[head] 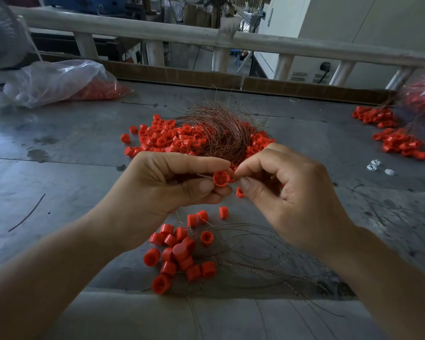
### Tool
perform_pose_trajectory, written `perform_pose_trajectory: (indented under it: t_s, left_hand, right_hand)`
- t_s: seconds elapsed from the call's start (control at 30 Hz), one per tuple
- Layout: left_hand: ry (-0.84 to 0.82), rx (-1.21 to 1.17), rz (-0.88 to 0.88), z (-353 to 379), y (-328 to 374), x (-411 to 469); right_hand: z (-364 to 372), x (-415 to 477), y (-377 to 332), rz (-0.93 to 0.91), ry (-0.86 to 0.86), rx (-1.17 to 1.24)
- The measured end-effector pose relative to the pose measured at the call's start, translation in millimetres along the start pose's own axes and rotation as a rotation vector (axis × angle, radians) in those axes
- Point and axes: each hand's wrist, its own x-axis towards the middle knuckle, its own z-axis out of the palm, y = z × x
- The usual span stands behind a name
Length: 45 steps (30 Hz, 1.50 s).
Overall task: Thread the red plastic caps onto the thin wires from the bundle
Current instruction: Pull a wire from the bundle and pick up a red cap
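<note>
Red plastic cap (220,179) sits mid-frame, its open side facing you, pinched by your left hand (172,182) to keep it steady. Your right hand (280,190) pinches at the cap's right edge, apparently feeding a thin wire (203,176) whose tip pokes out on the left. Wired caps (179,256) collect just below. On the grey metal table (59,143), a clear bag of caps (59,79) lies far left. The wire bundle (221,128) rests on loose caps (162,136) within reach. A fan (0,33) and a pale railing (157,33) stand beyond.

Bare left hand (157,190) and right hand (290,192) — forearms (59,266) bare too; nails (205,186) short.
</note>
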Motion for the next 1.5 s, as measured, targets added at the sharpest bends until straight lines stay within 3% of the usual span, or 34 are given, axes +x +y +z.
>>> perform_pose_trajectory:
  t_s: [0.27,0.47,0.7,0.83,0.93,1.13,1.5]
  left_hand:
    - [0.028,-0.111,-0.027,-1.9,2.0,-0.6]
    - [-0.078,-0.206,-0.032,-1.5,1.0,-0.4]
    - [-0.127,-0.299,-0.085,-3.5,-2.1,-1.1]
    - [-0.159,-0.3,-0.083,-7.8,-2.3,-0.8]
    - [-0.168,-0.269,-0.113,-9.5,-3.3,-1.3]
    - [-0.166,-0.254,-0.16,-8.3,-6.5,0.0]
    - [-0.167,-0.252,-0.181,-8.8,-6.3,0.2]
  right_hand:
    - [-5.7,-0.3,-1.6,0.073,0.004,0.208]
    - [-1.1,-2.4,-4.3,0.191,-0.047,0.389]
    - [-3.1,0.0,-4.3,0.189,-0.126,0.379]
    - [-21.2,11.3,12.7,0.379,0.024,0.404]
    - [-29.6,15.6,34.3,0.489,0.076,0.26]
    - [-16.2,9.3,58.2,0.421,-0.108,-0.239]
    - [-18.1,8.4,76.3,0.488,-0.282,-0.407]
